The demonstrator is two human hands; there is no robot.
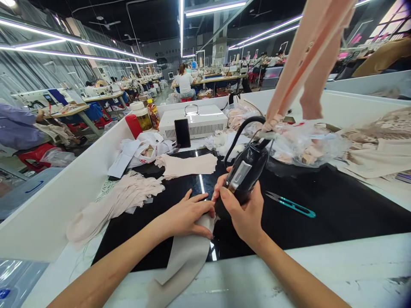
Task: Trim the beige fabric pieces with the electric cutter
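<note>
My right hand (245, 214) is wrapped round a black corded hand tool (247, 169) with a metal plate on its side. The tool's lower end is hidden by my fingers, close over the black glossy work surface (340, 209). My left hand (189, 214) lies with fingers spread on a light grey fabric piece (189, 252), its fingertips near the tool. The fabric hangs over the front edge of the table. Pink fabric strips (298, 64) rise from the tool's top. Teal thread snips (293, 206) lie to the right of my right hand.
Stacked pale pink fabric pieces (118, 205) lie at left, with another stack (189, 166) behind my left hand. A white box (192, 119) with a handle, a phone (182, 133) and plastic bags of scraps (308, 141) stand at the back. White side walls (73, 192) edge the table.
</note>
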